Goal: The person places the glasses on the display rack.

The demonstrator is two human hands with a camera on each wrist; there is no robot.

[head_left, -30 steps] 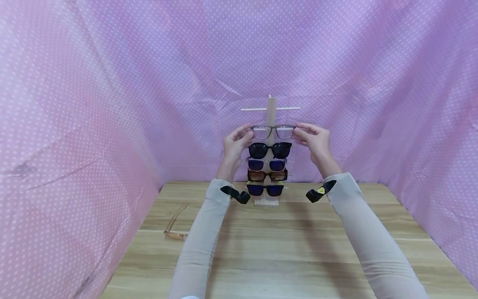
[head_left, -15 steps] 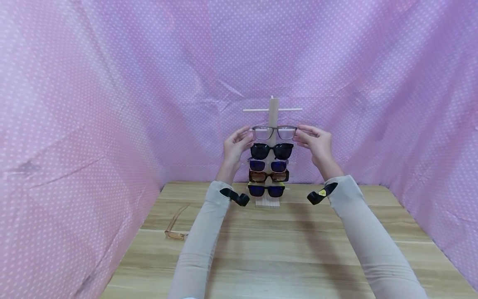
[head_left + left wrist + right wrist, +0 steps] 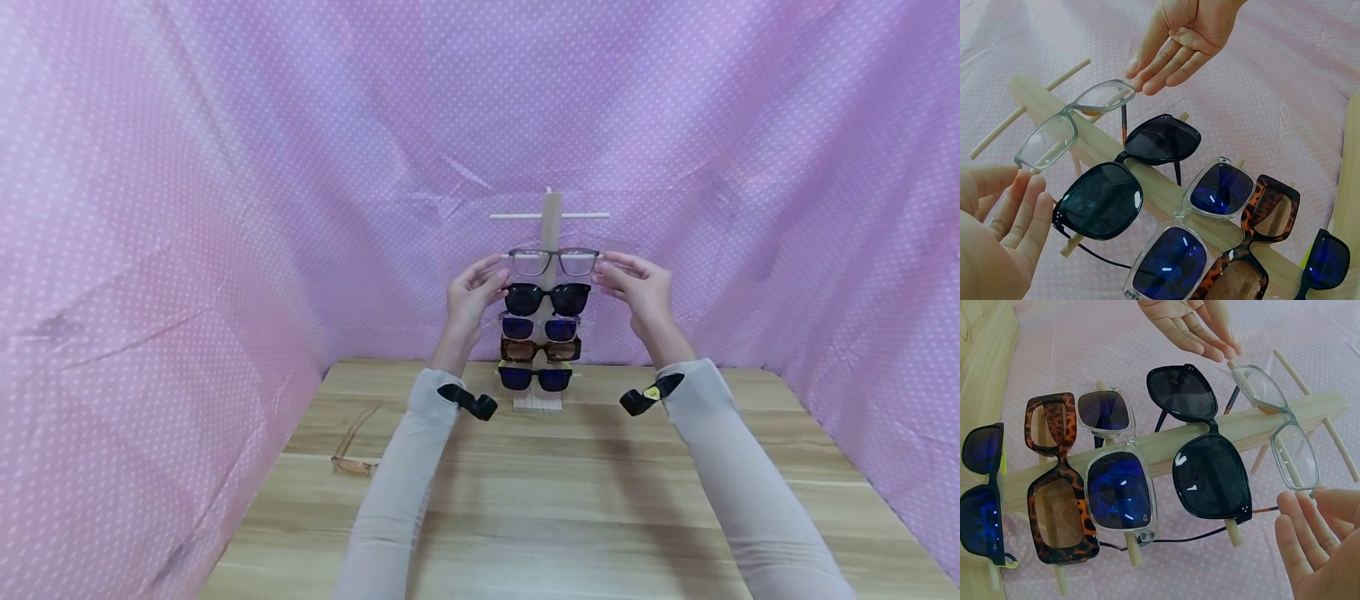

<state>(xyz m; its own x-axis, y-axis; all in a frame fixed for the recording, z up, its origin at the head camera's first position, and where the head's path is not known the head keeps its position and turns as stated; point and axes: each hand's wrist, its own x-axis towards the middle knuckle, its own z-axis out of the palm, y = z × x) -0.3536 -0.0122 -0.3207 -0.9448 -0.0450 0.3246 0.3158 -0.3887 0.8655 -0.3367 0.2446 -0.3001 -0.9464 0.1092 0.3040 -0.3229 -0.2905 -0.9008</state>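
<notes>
Clear eyeglasses (image 3: 577, 262) with a grey frame rest on the second peg from the top of a wooden display stand (image 3: 552, 207). At their left end is my left hand (image 3: 472, 292), fingers extended and thumb apart. My right hand (image 3: 642, 292) is beside the other end, its fingers likewise loosely straight. In the left wrist view, fingertips (image 3: 1016, 181) lie close to the frame corner; I cannot tell if they touch it. Black sunglasses (image 3: 1213, 478) hang just below, then clear-framed blue-lens sunglasses (image 3: 1119, 490), tortoiseshell sunglasses (image 3: 1060, 519) and dark blue-lens sunglasses (image 3: 982, 522).
The topmost peg (image 3: 588, 216) of the stand is bare. Light-orange glasses (image 3: 352, 467) lie on the wooden table (image 3: 540, 517) near my left forearm, partly hidden by the sleeve. Pink dotted cloth (image 3: 480, 100) surrounds the table at the back and sides.
A second ago both hands held the eyeglasses by their ends. My fingers have now loosened and moved slightly outward, while the glasses stay on the peg. The head view has shifted a little.
</notes>
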